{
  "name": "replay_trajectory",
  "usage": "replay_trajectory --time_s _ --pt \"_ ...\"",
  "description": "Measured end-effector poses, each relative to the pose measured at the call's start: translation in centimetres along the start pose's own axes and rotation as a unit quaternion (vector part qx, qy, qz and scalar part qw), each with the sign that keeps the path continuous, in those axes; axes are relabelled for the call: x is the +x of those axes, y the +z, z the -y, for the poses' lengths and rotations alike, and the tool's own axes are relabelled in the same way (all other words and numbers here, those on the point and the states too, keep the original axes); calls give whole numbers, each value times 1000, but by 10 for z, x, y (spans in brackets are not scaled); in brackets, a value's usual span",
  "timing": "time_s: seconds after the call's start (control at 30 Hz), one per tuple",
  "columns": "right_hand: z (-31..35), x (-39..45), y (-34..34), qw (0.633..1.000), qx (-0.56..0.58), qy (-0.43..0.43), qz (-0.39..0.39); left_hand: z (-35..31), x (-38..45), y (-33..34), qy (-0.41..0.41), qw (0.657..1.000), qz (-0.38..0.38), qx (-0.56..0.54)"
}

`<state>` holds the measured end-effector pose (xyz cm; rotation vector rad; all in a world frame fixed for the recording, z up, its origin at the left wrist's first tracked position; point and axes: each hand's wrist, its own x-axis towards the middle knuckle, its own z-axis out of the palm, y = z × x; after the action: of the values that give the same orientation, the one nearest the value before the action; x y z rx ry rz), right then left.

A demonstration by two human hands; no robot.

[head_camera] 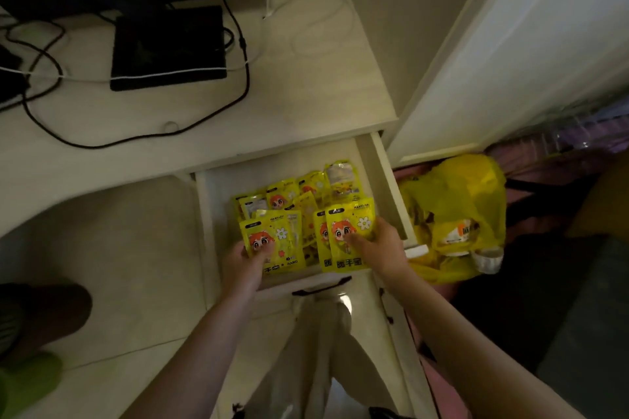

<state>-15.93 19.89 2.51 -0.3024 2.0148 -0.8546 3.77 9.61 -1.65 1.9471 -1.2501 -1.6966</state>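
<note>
Packet sorting, open cream wooden drawer (384, 180).
I see left hand (243, 264) gripping one flat yellow cartoon-print plastic packet (272, 231) and right hand (379, 241) pinching a stacked pair (352, 219), both over the drawer; film looks slick, rear one could slip out.

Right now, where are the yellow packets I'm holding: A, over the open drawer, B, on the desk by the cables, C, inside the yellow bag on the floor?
A: the left hand grips the left packet and the right hand grips the right packets, all above the open drawer.
</note>
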Motion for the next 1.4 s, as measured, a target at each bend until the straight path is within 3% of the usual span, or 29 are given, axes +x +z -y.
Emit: replay_trajectory --time_s 0.17,0.4,0.53,0.73,0.87,1.0,1.17,1.4 --pt "33 71 23 998 -50 22 25 -14 68 14 -48 999 -20 15" --pt "50 145 59 998 -51 -3 45 -37 140 32 -25 995 -52 78" --pt "53 177 73 992 -108 -27 58 -41 168 36 -23 993 -61 100" --pt "52 201 72 985 -170 -5 25 -39 186 36 -46 993 -58 94" --pt "47 199 56 971 -238 6 18 -33 186 27 -37 988 -61 136" --pt "39 187 38 976 -216 32 18 -27 171 16 -48 988 -68 132" --pt "34 161 18 980 -195 27 19 -24 133 7 -5 985 -80 152" --pt "21 102 -8 984 -171 -36 36 -15 53 1 16 996 -73 58"
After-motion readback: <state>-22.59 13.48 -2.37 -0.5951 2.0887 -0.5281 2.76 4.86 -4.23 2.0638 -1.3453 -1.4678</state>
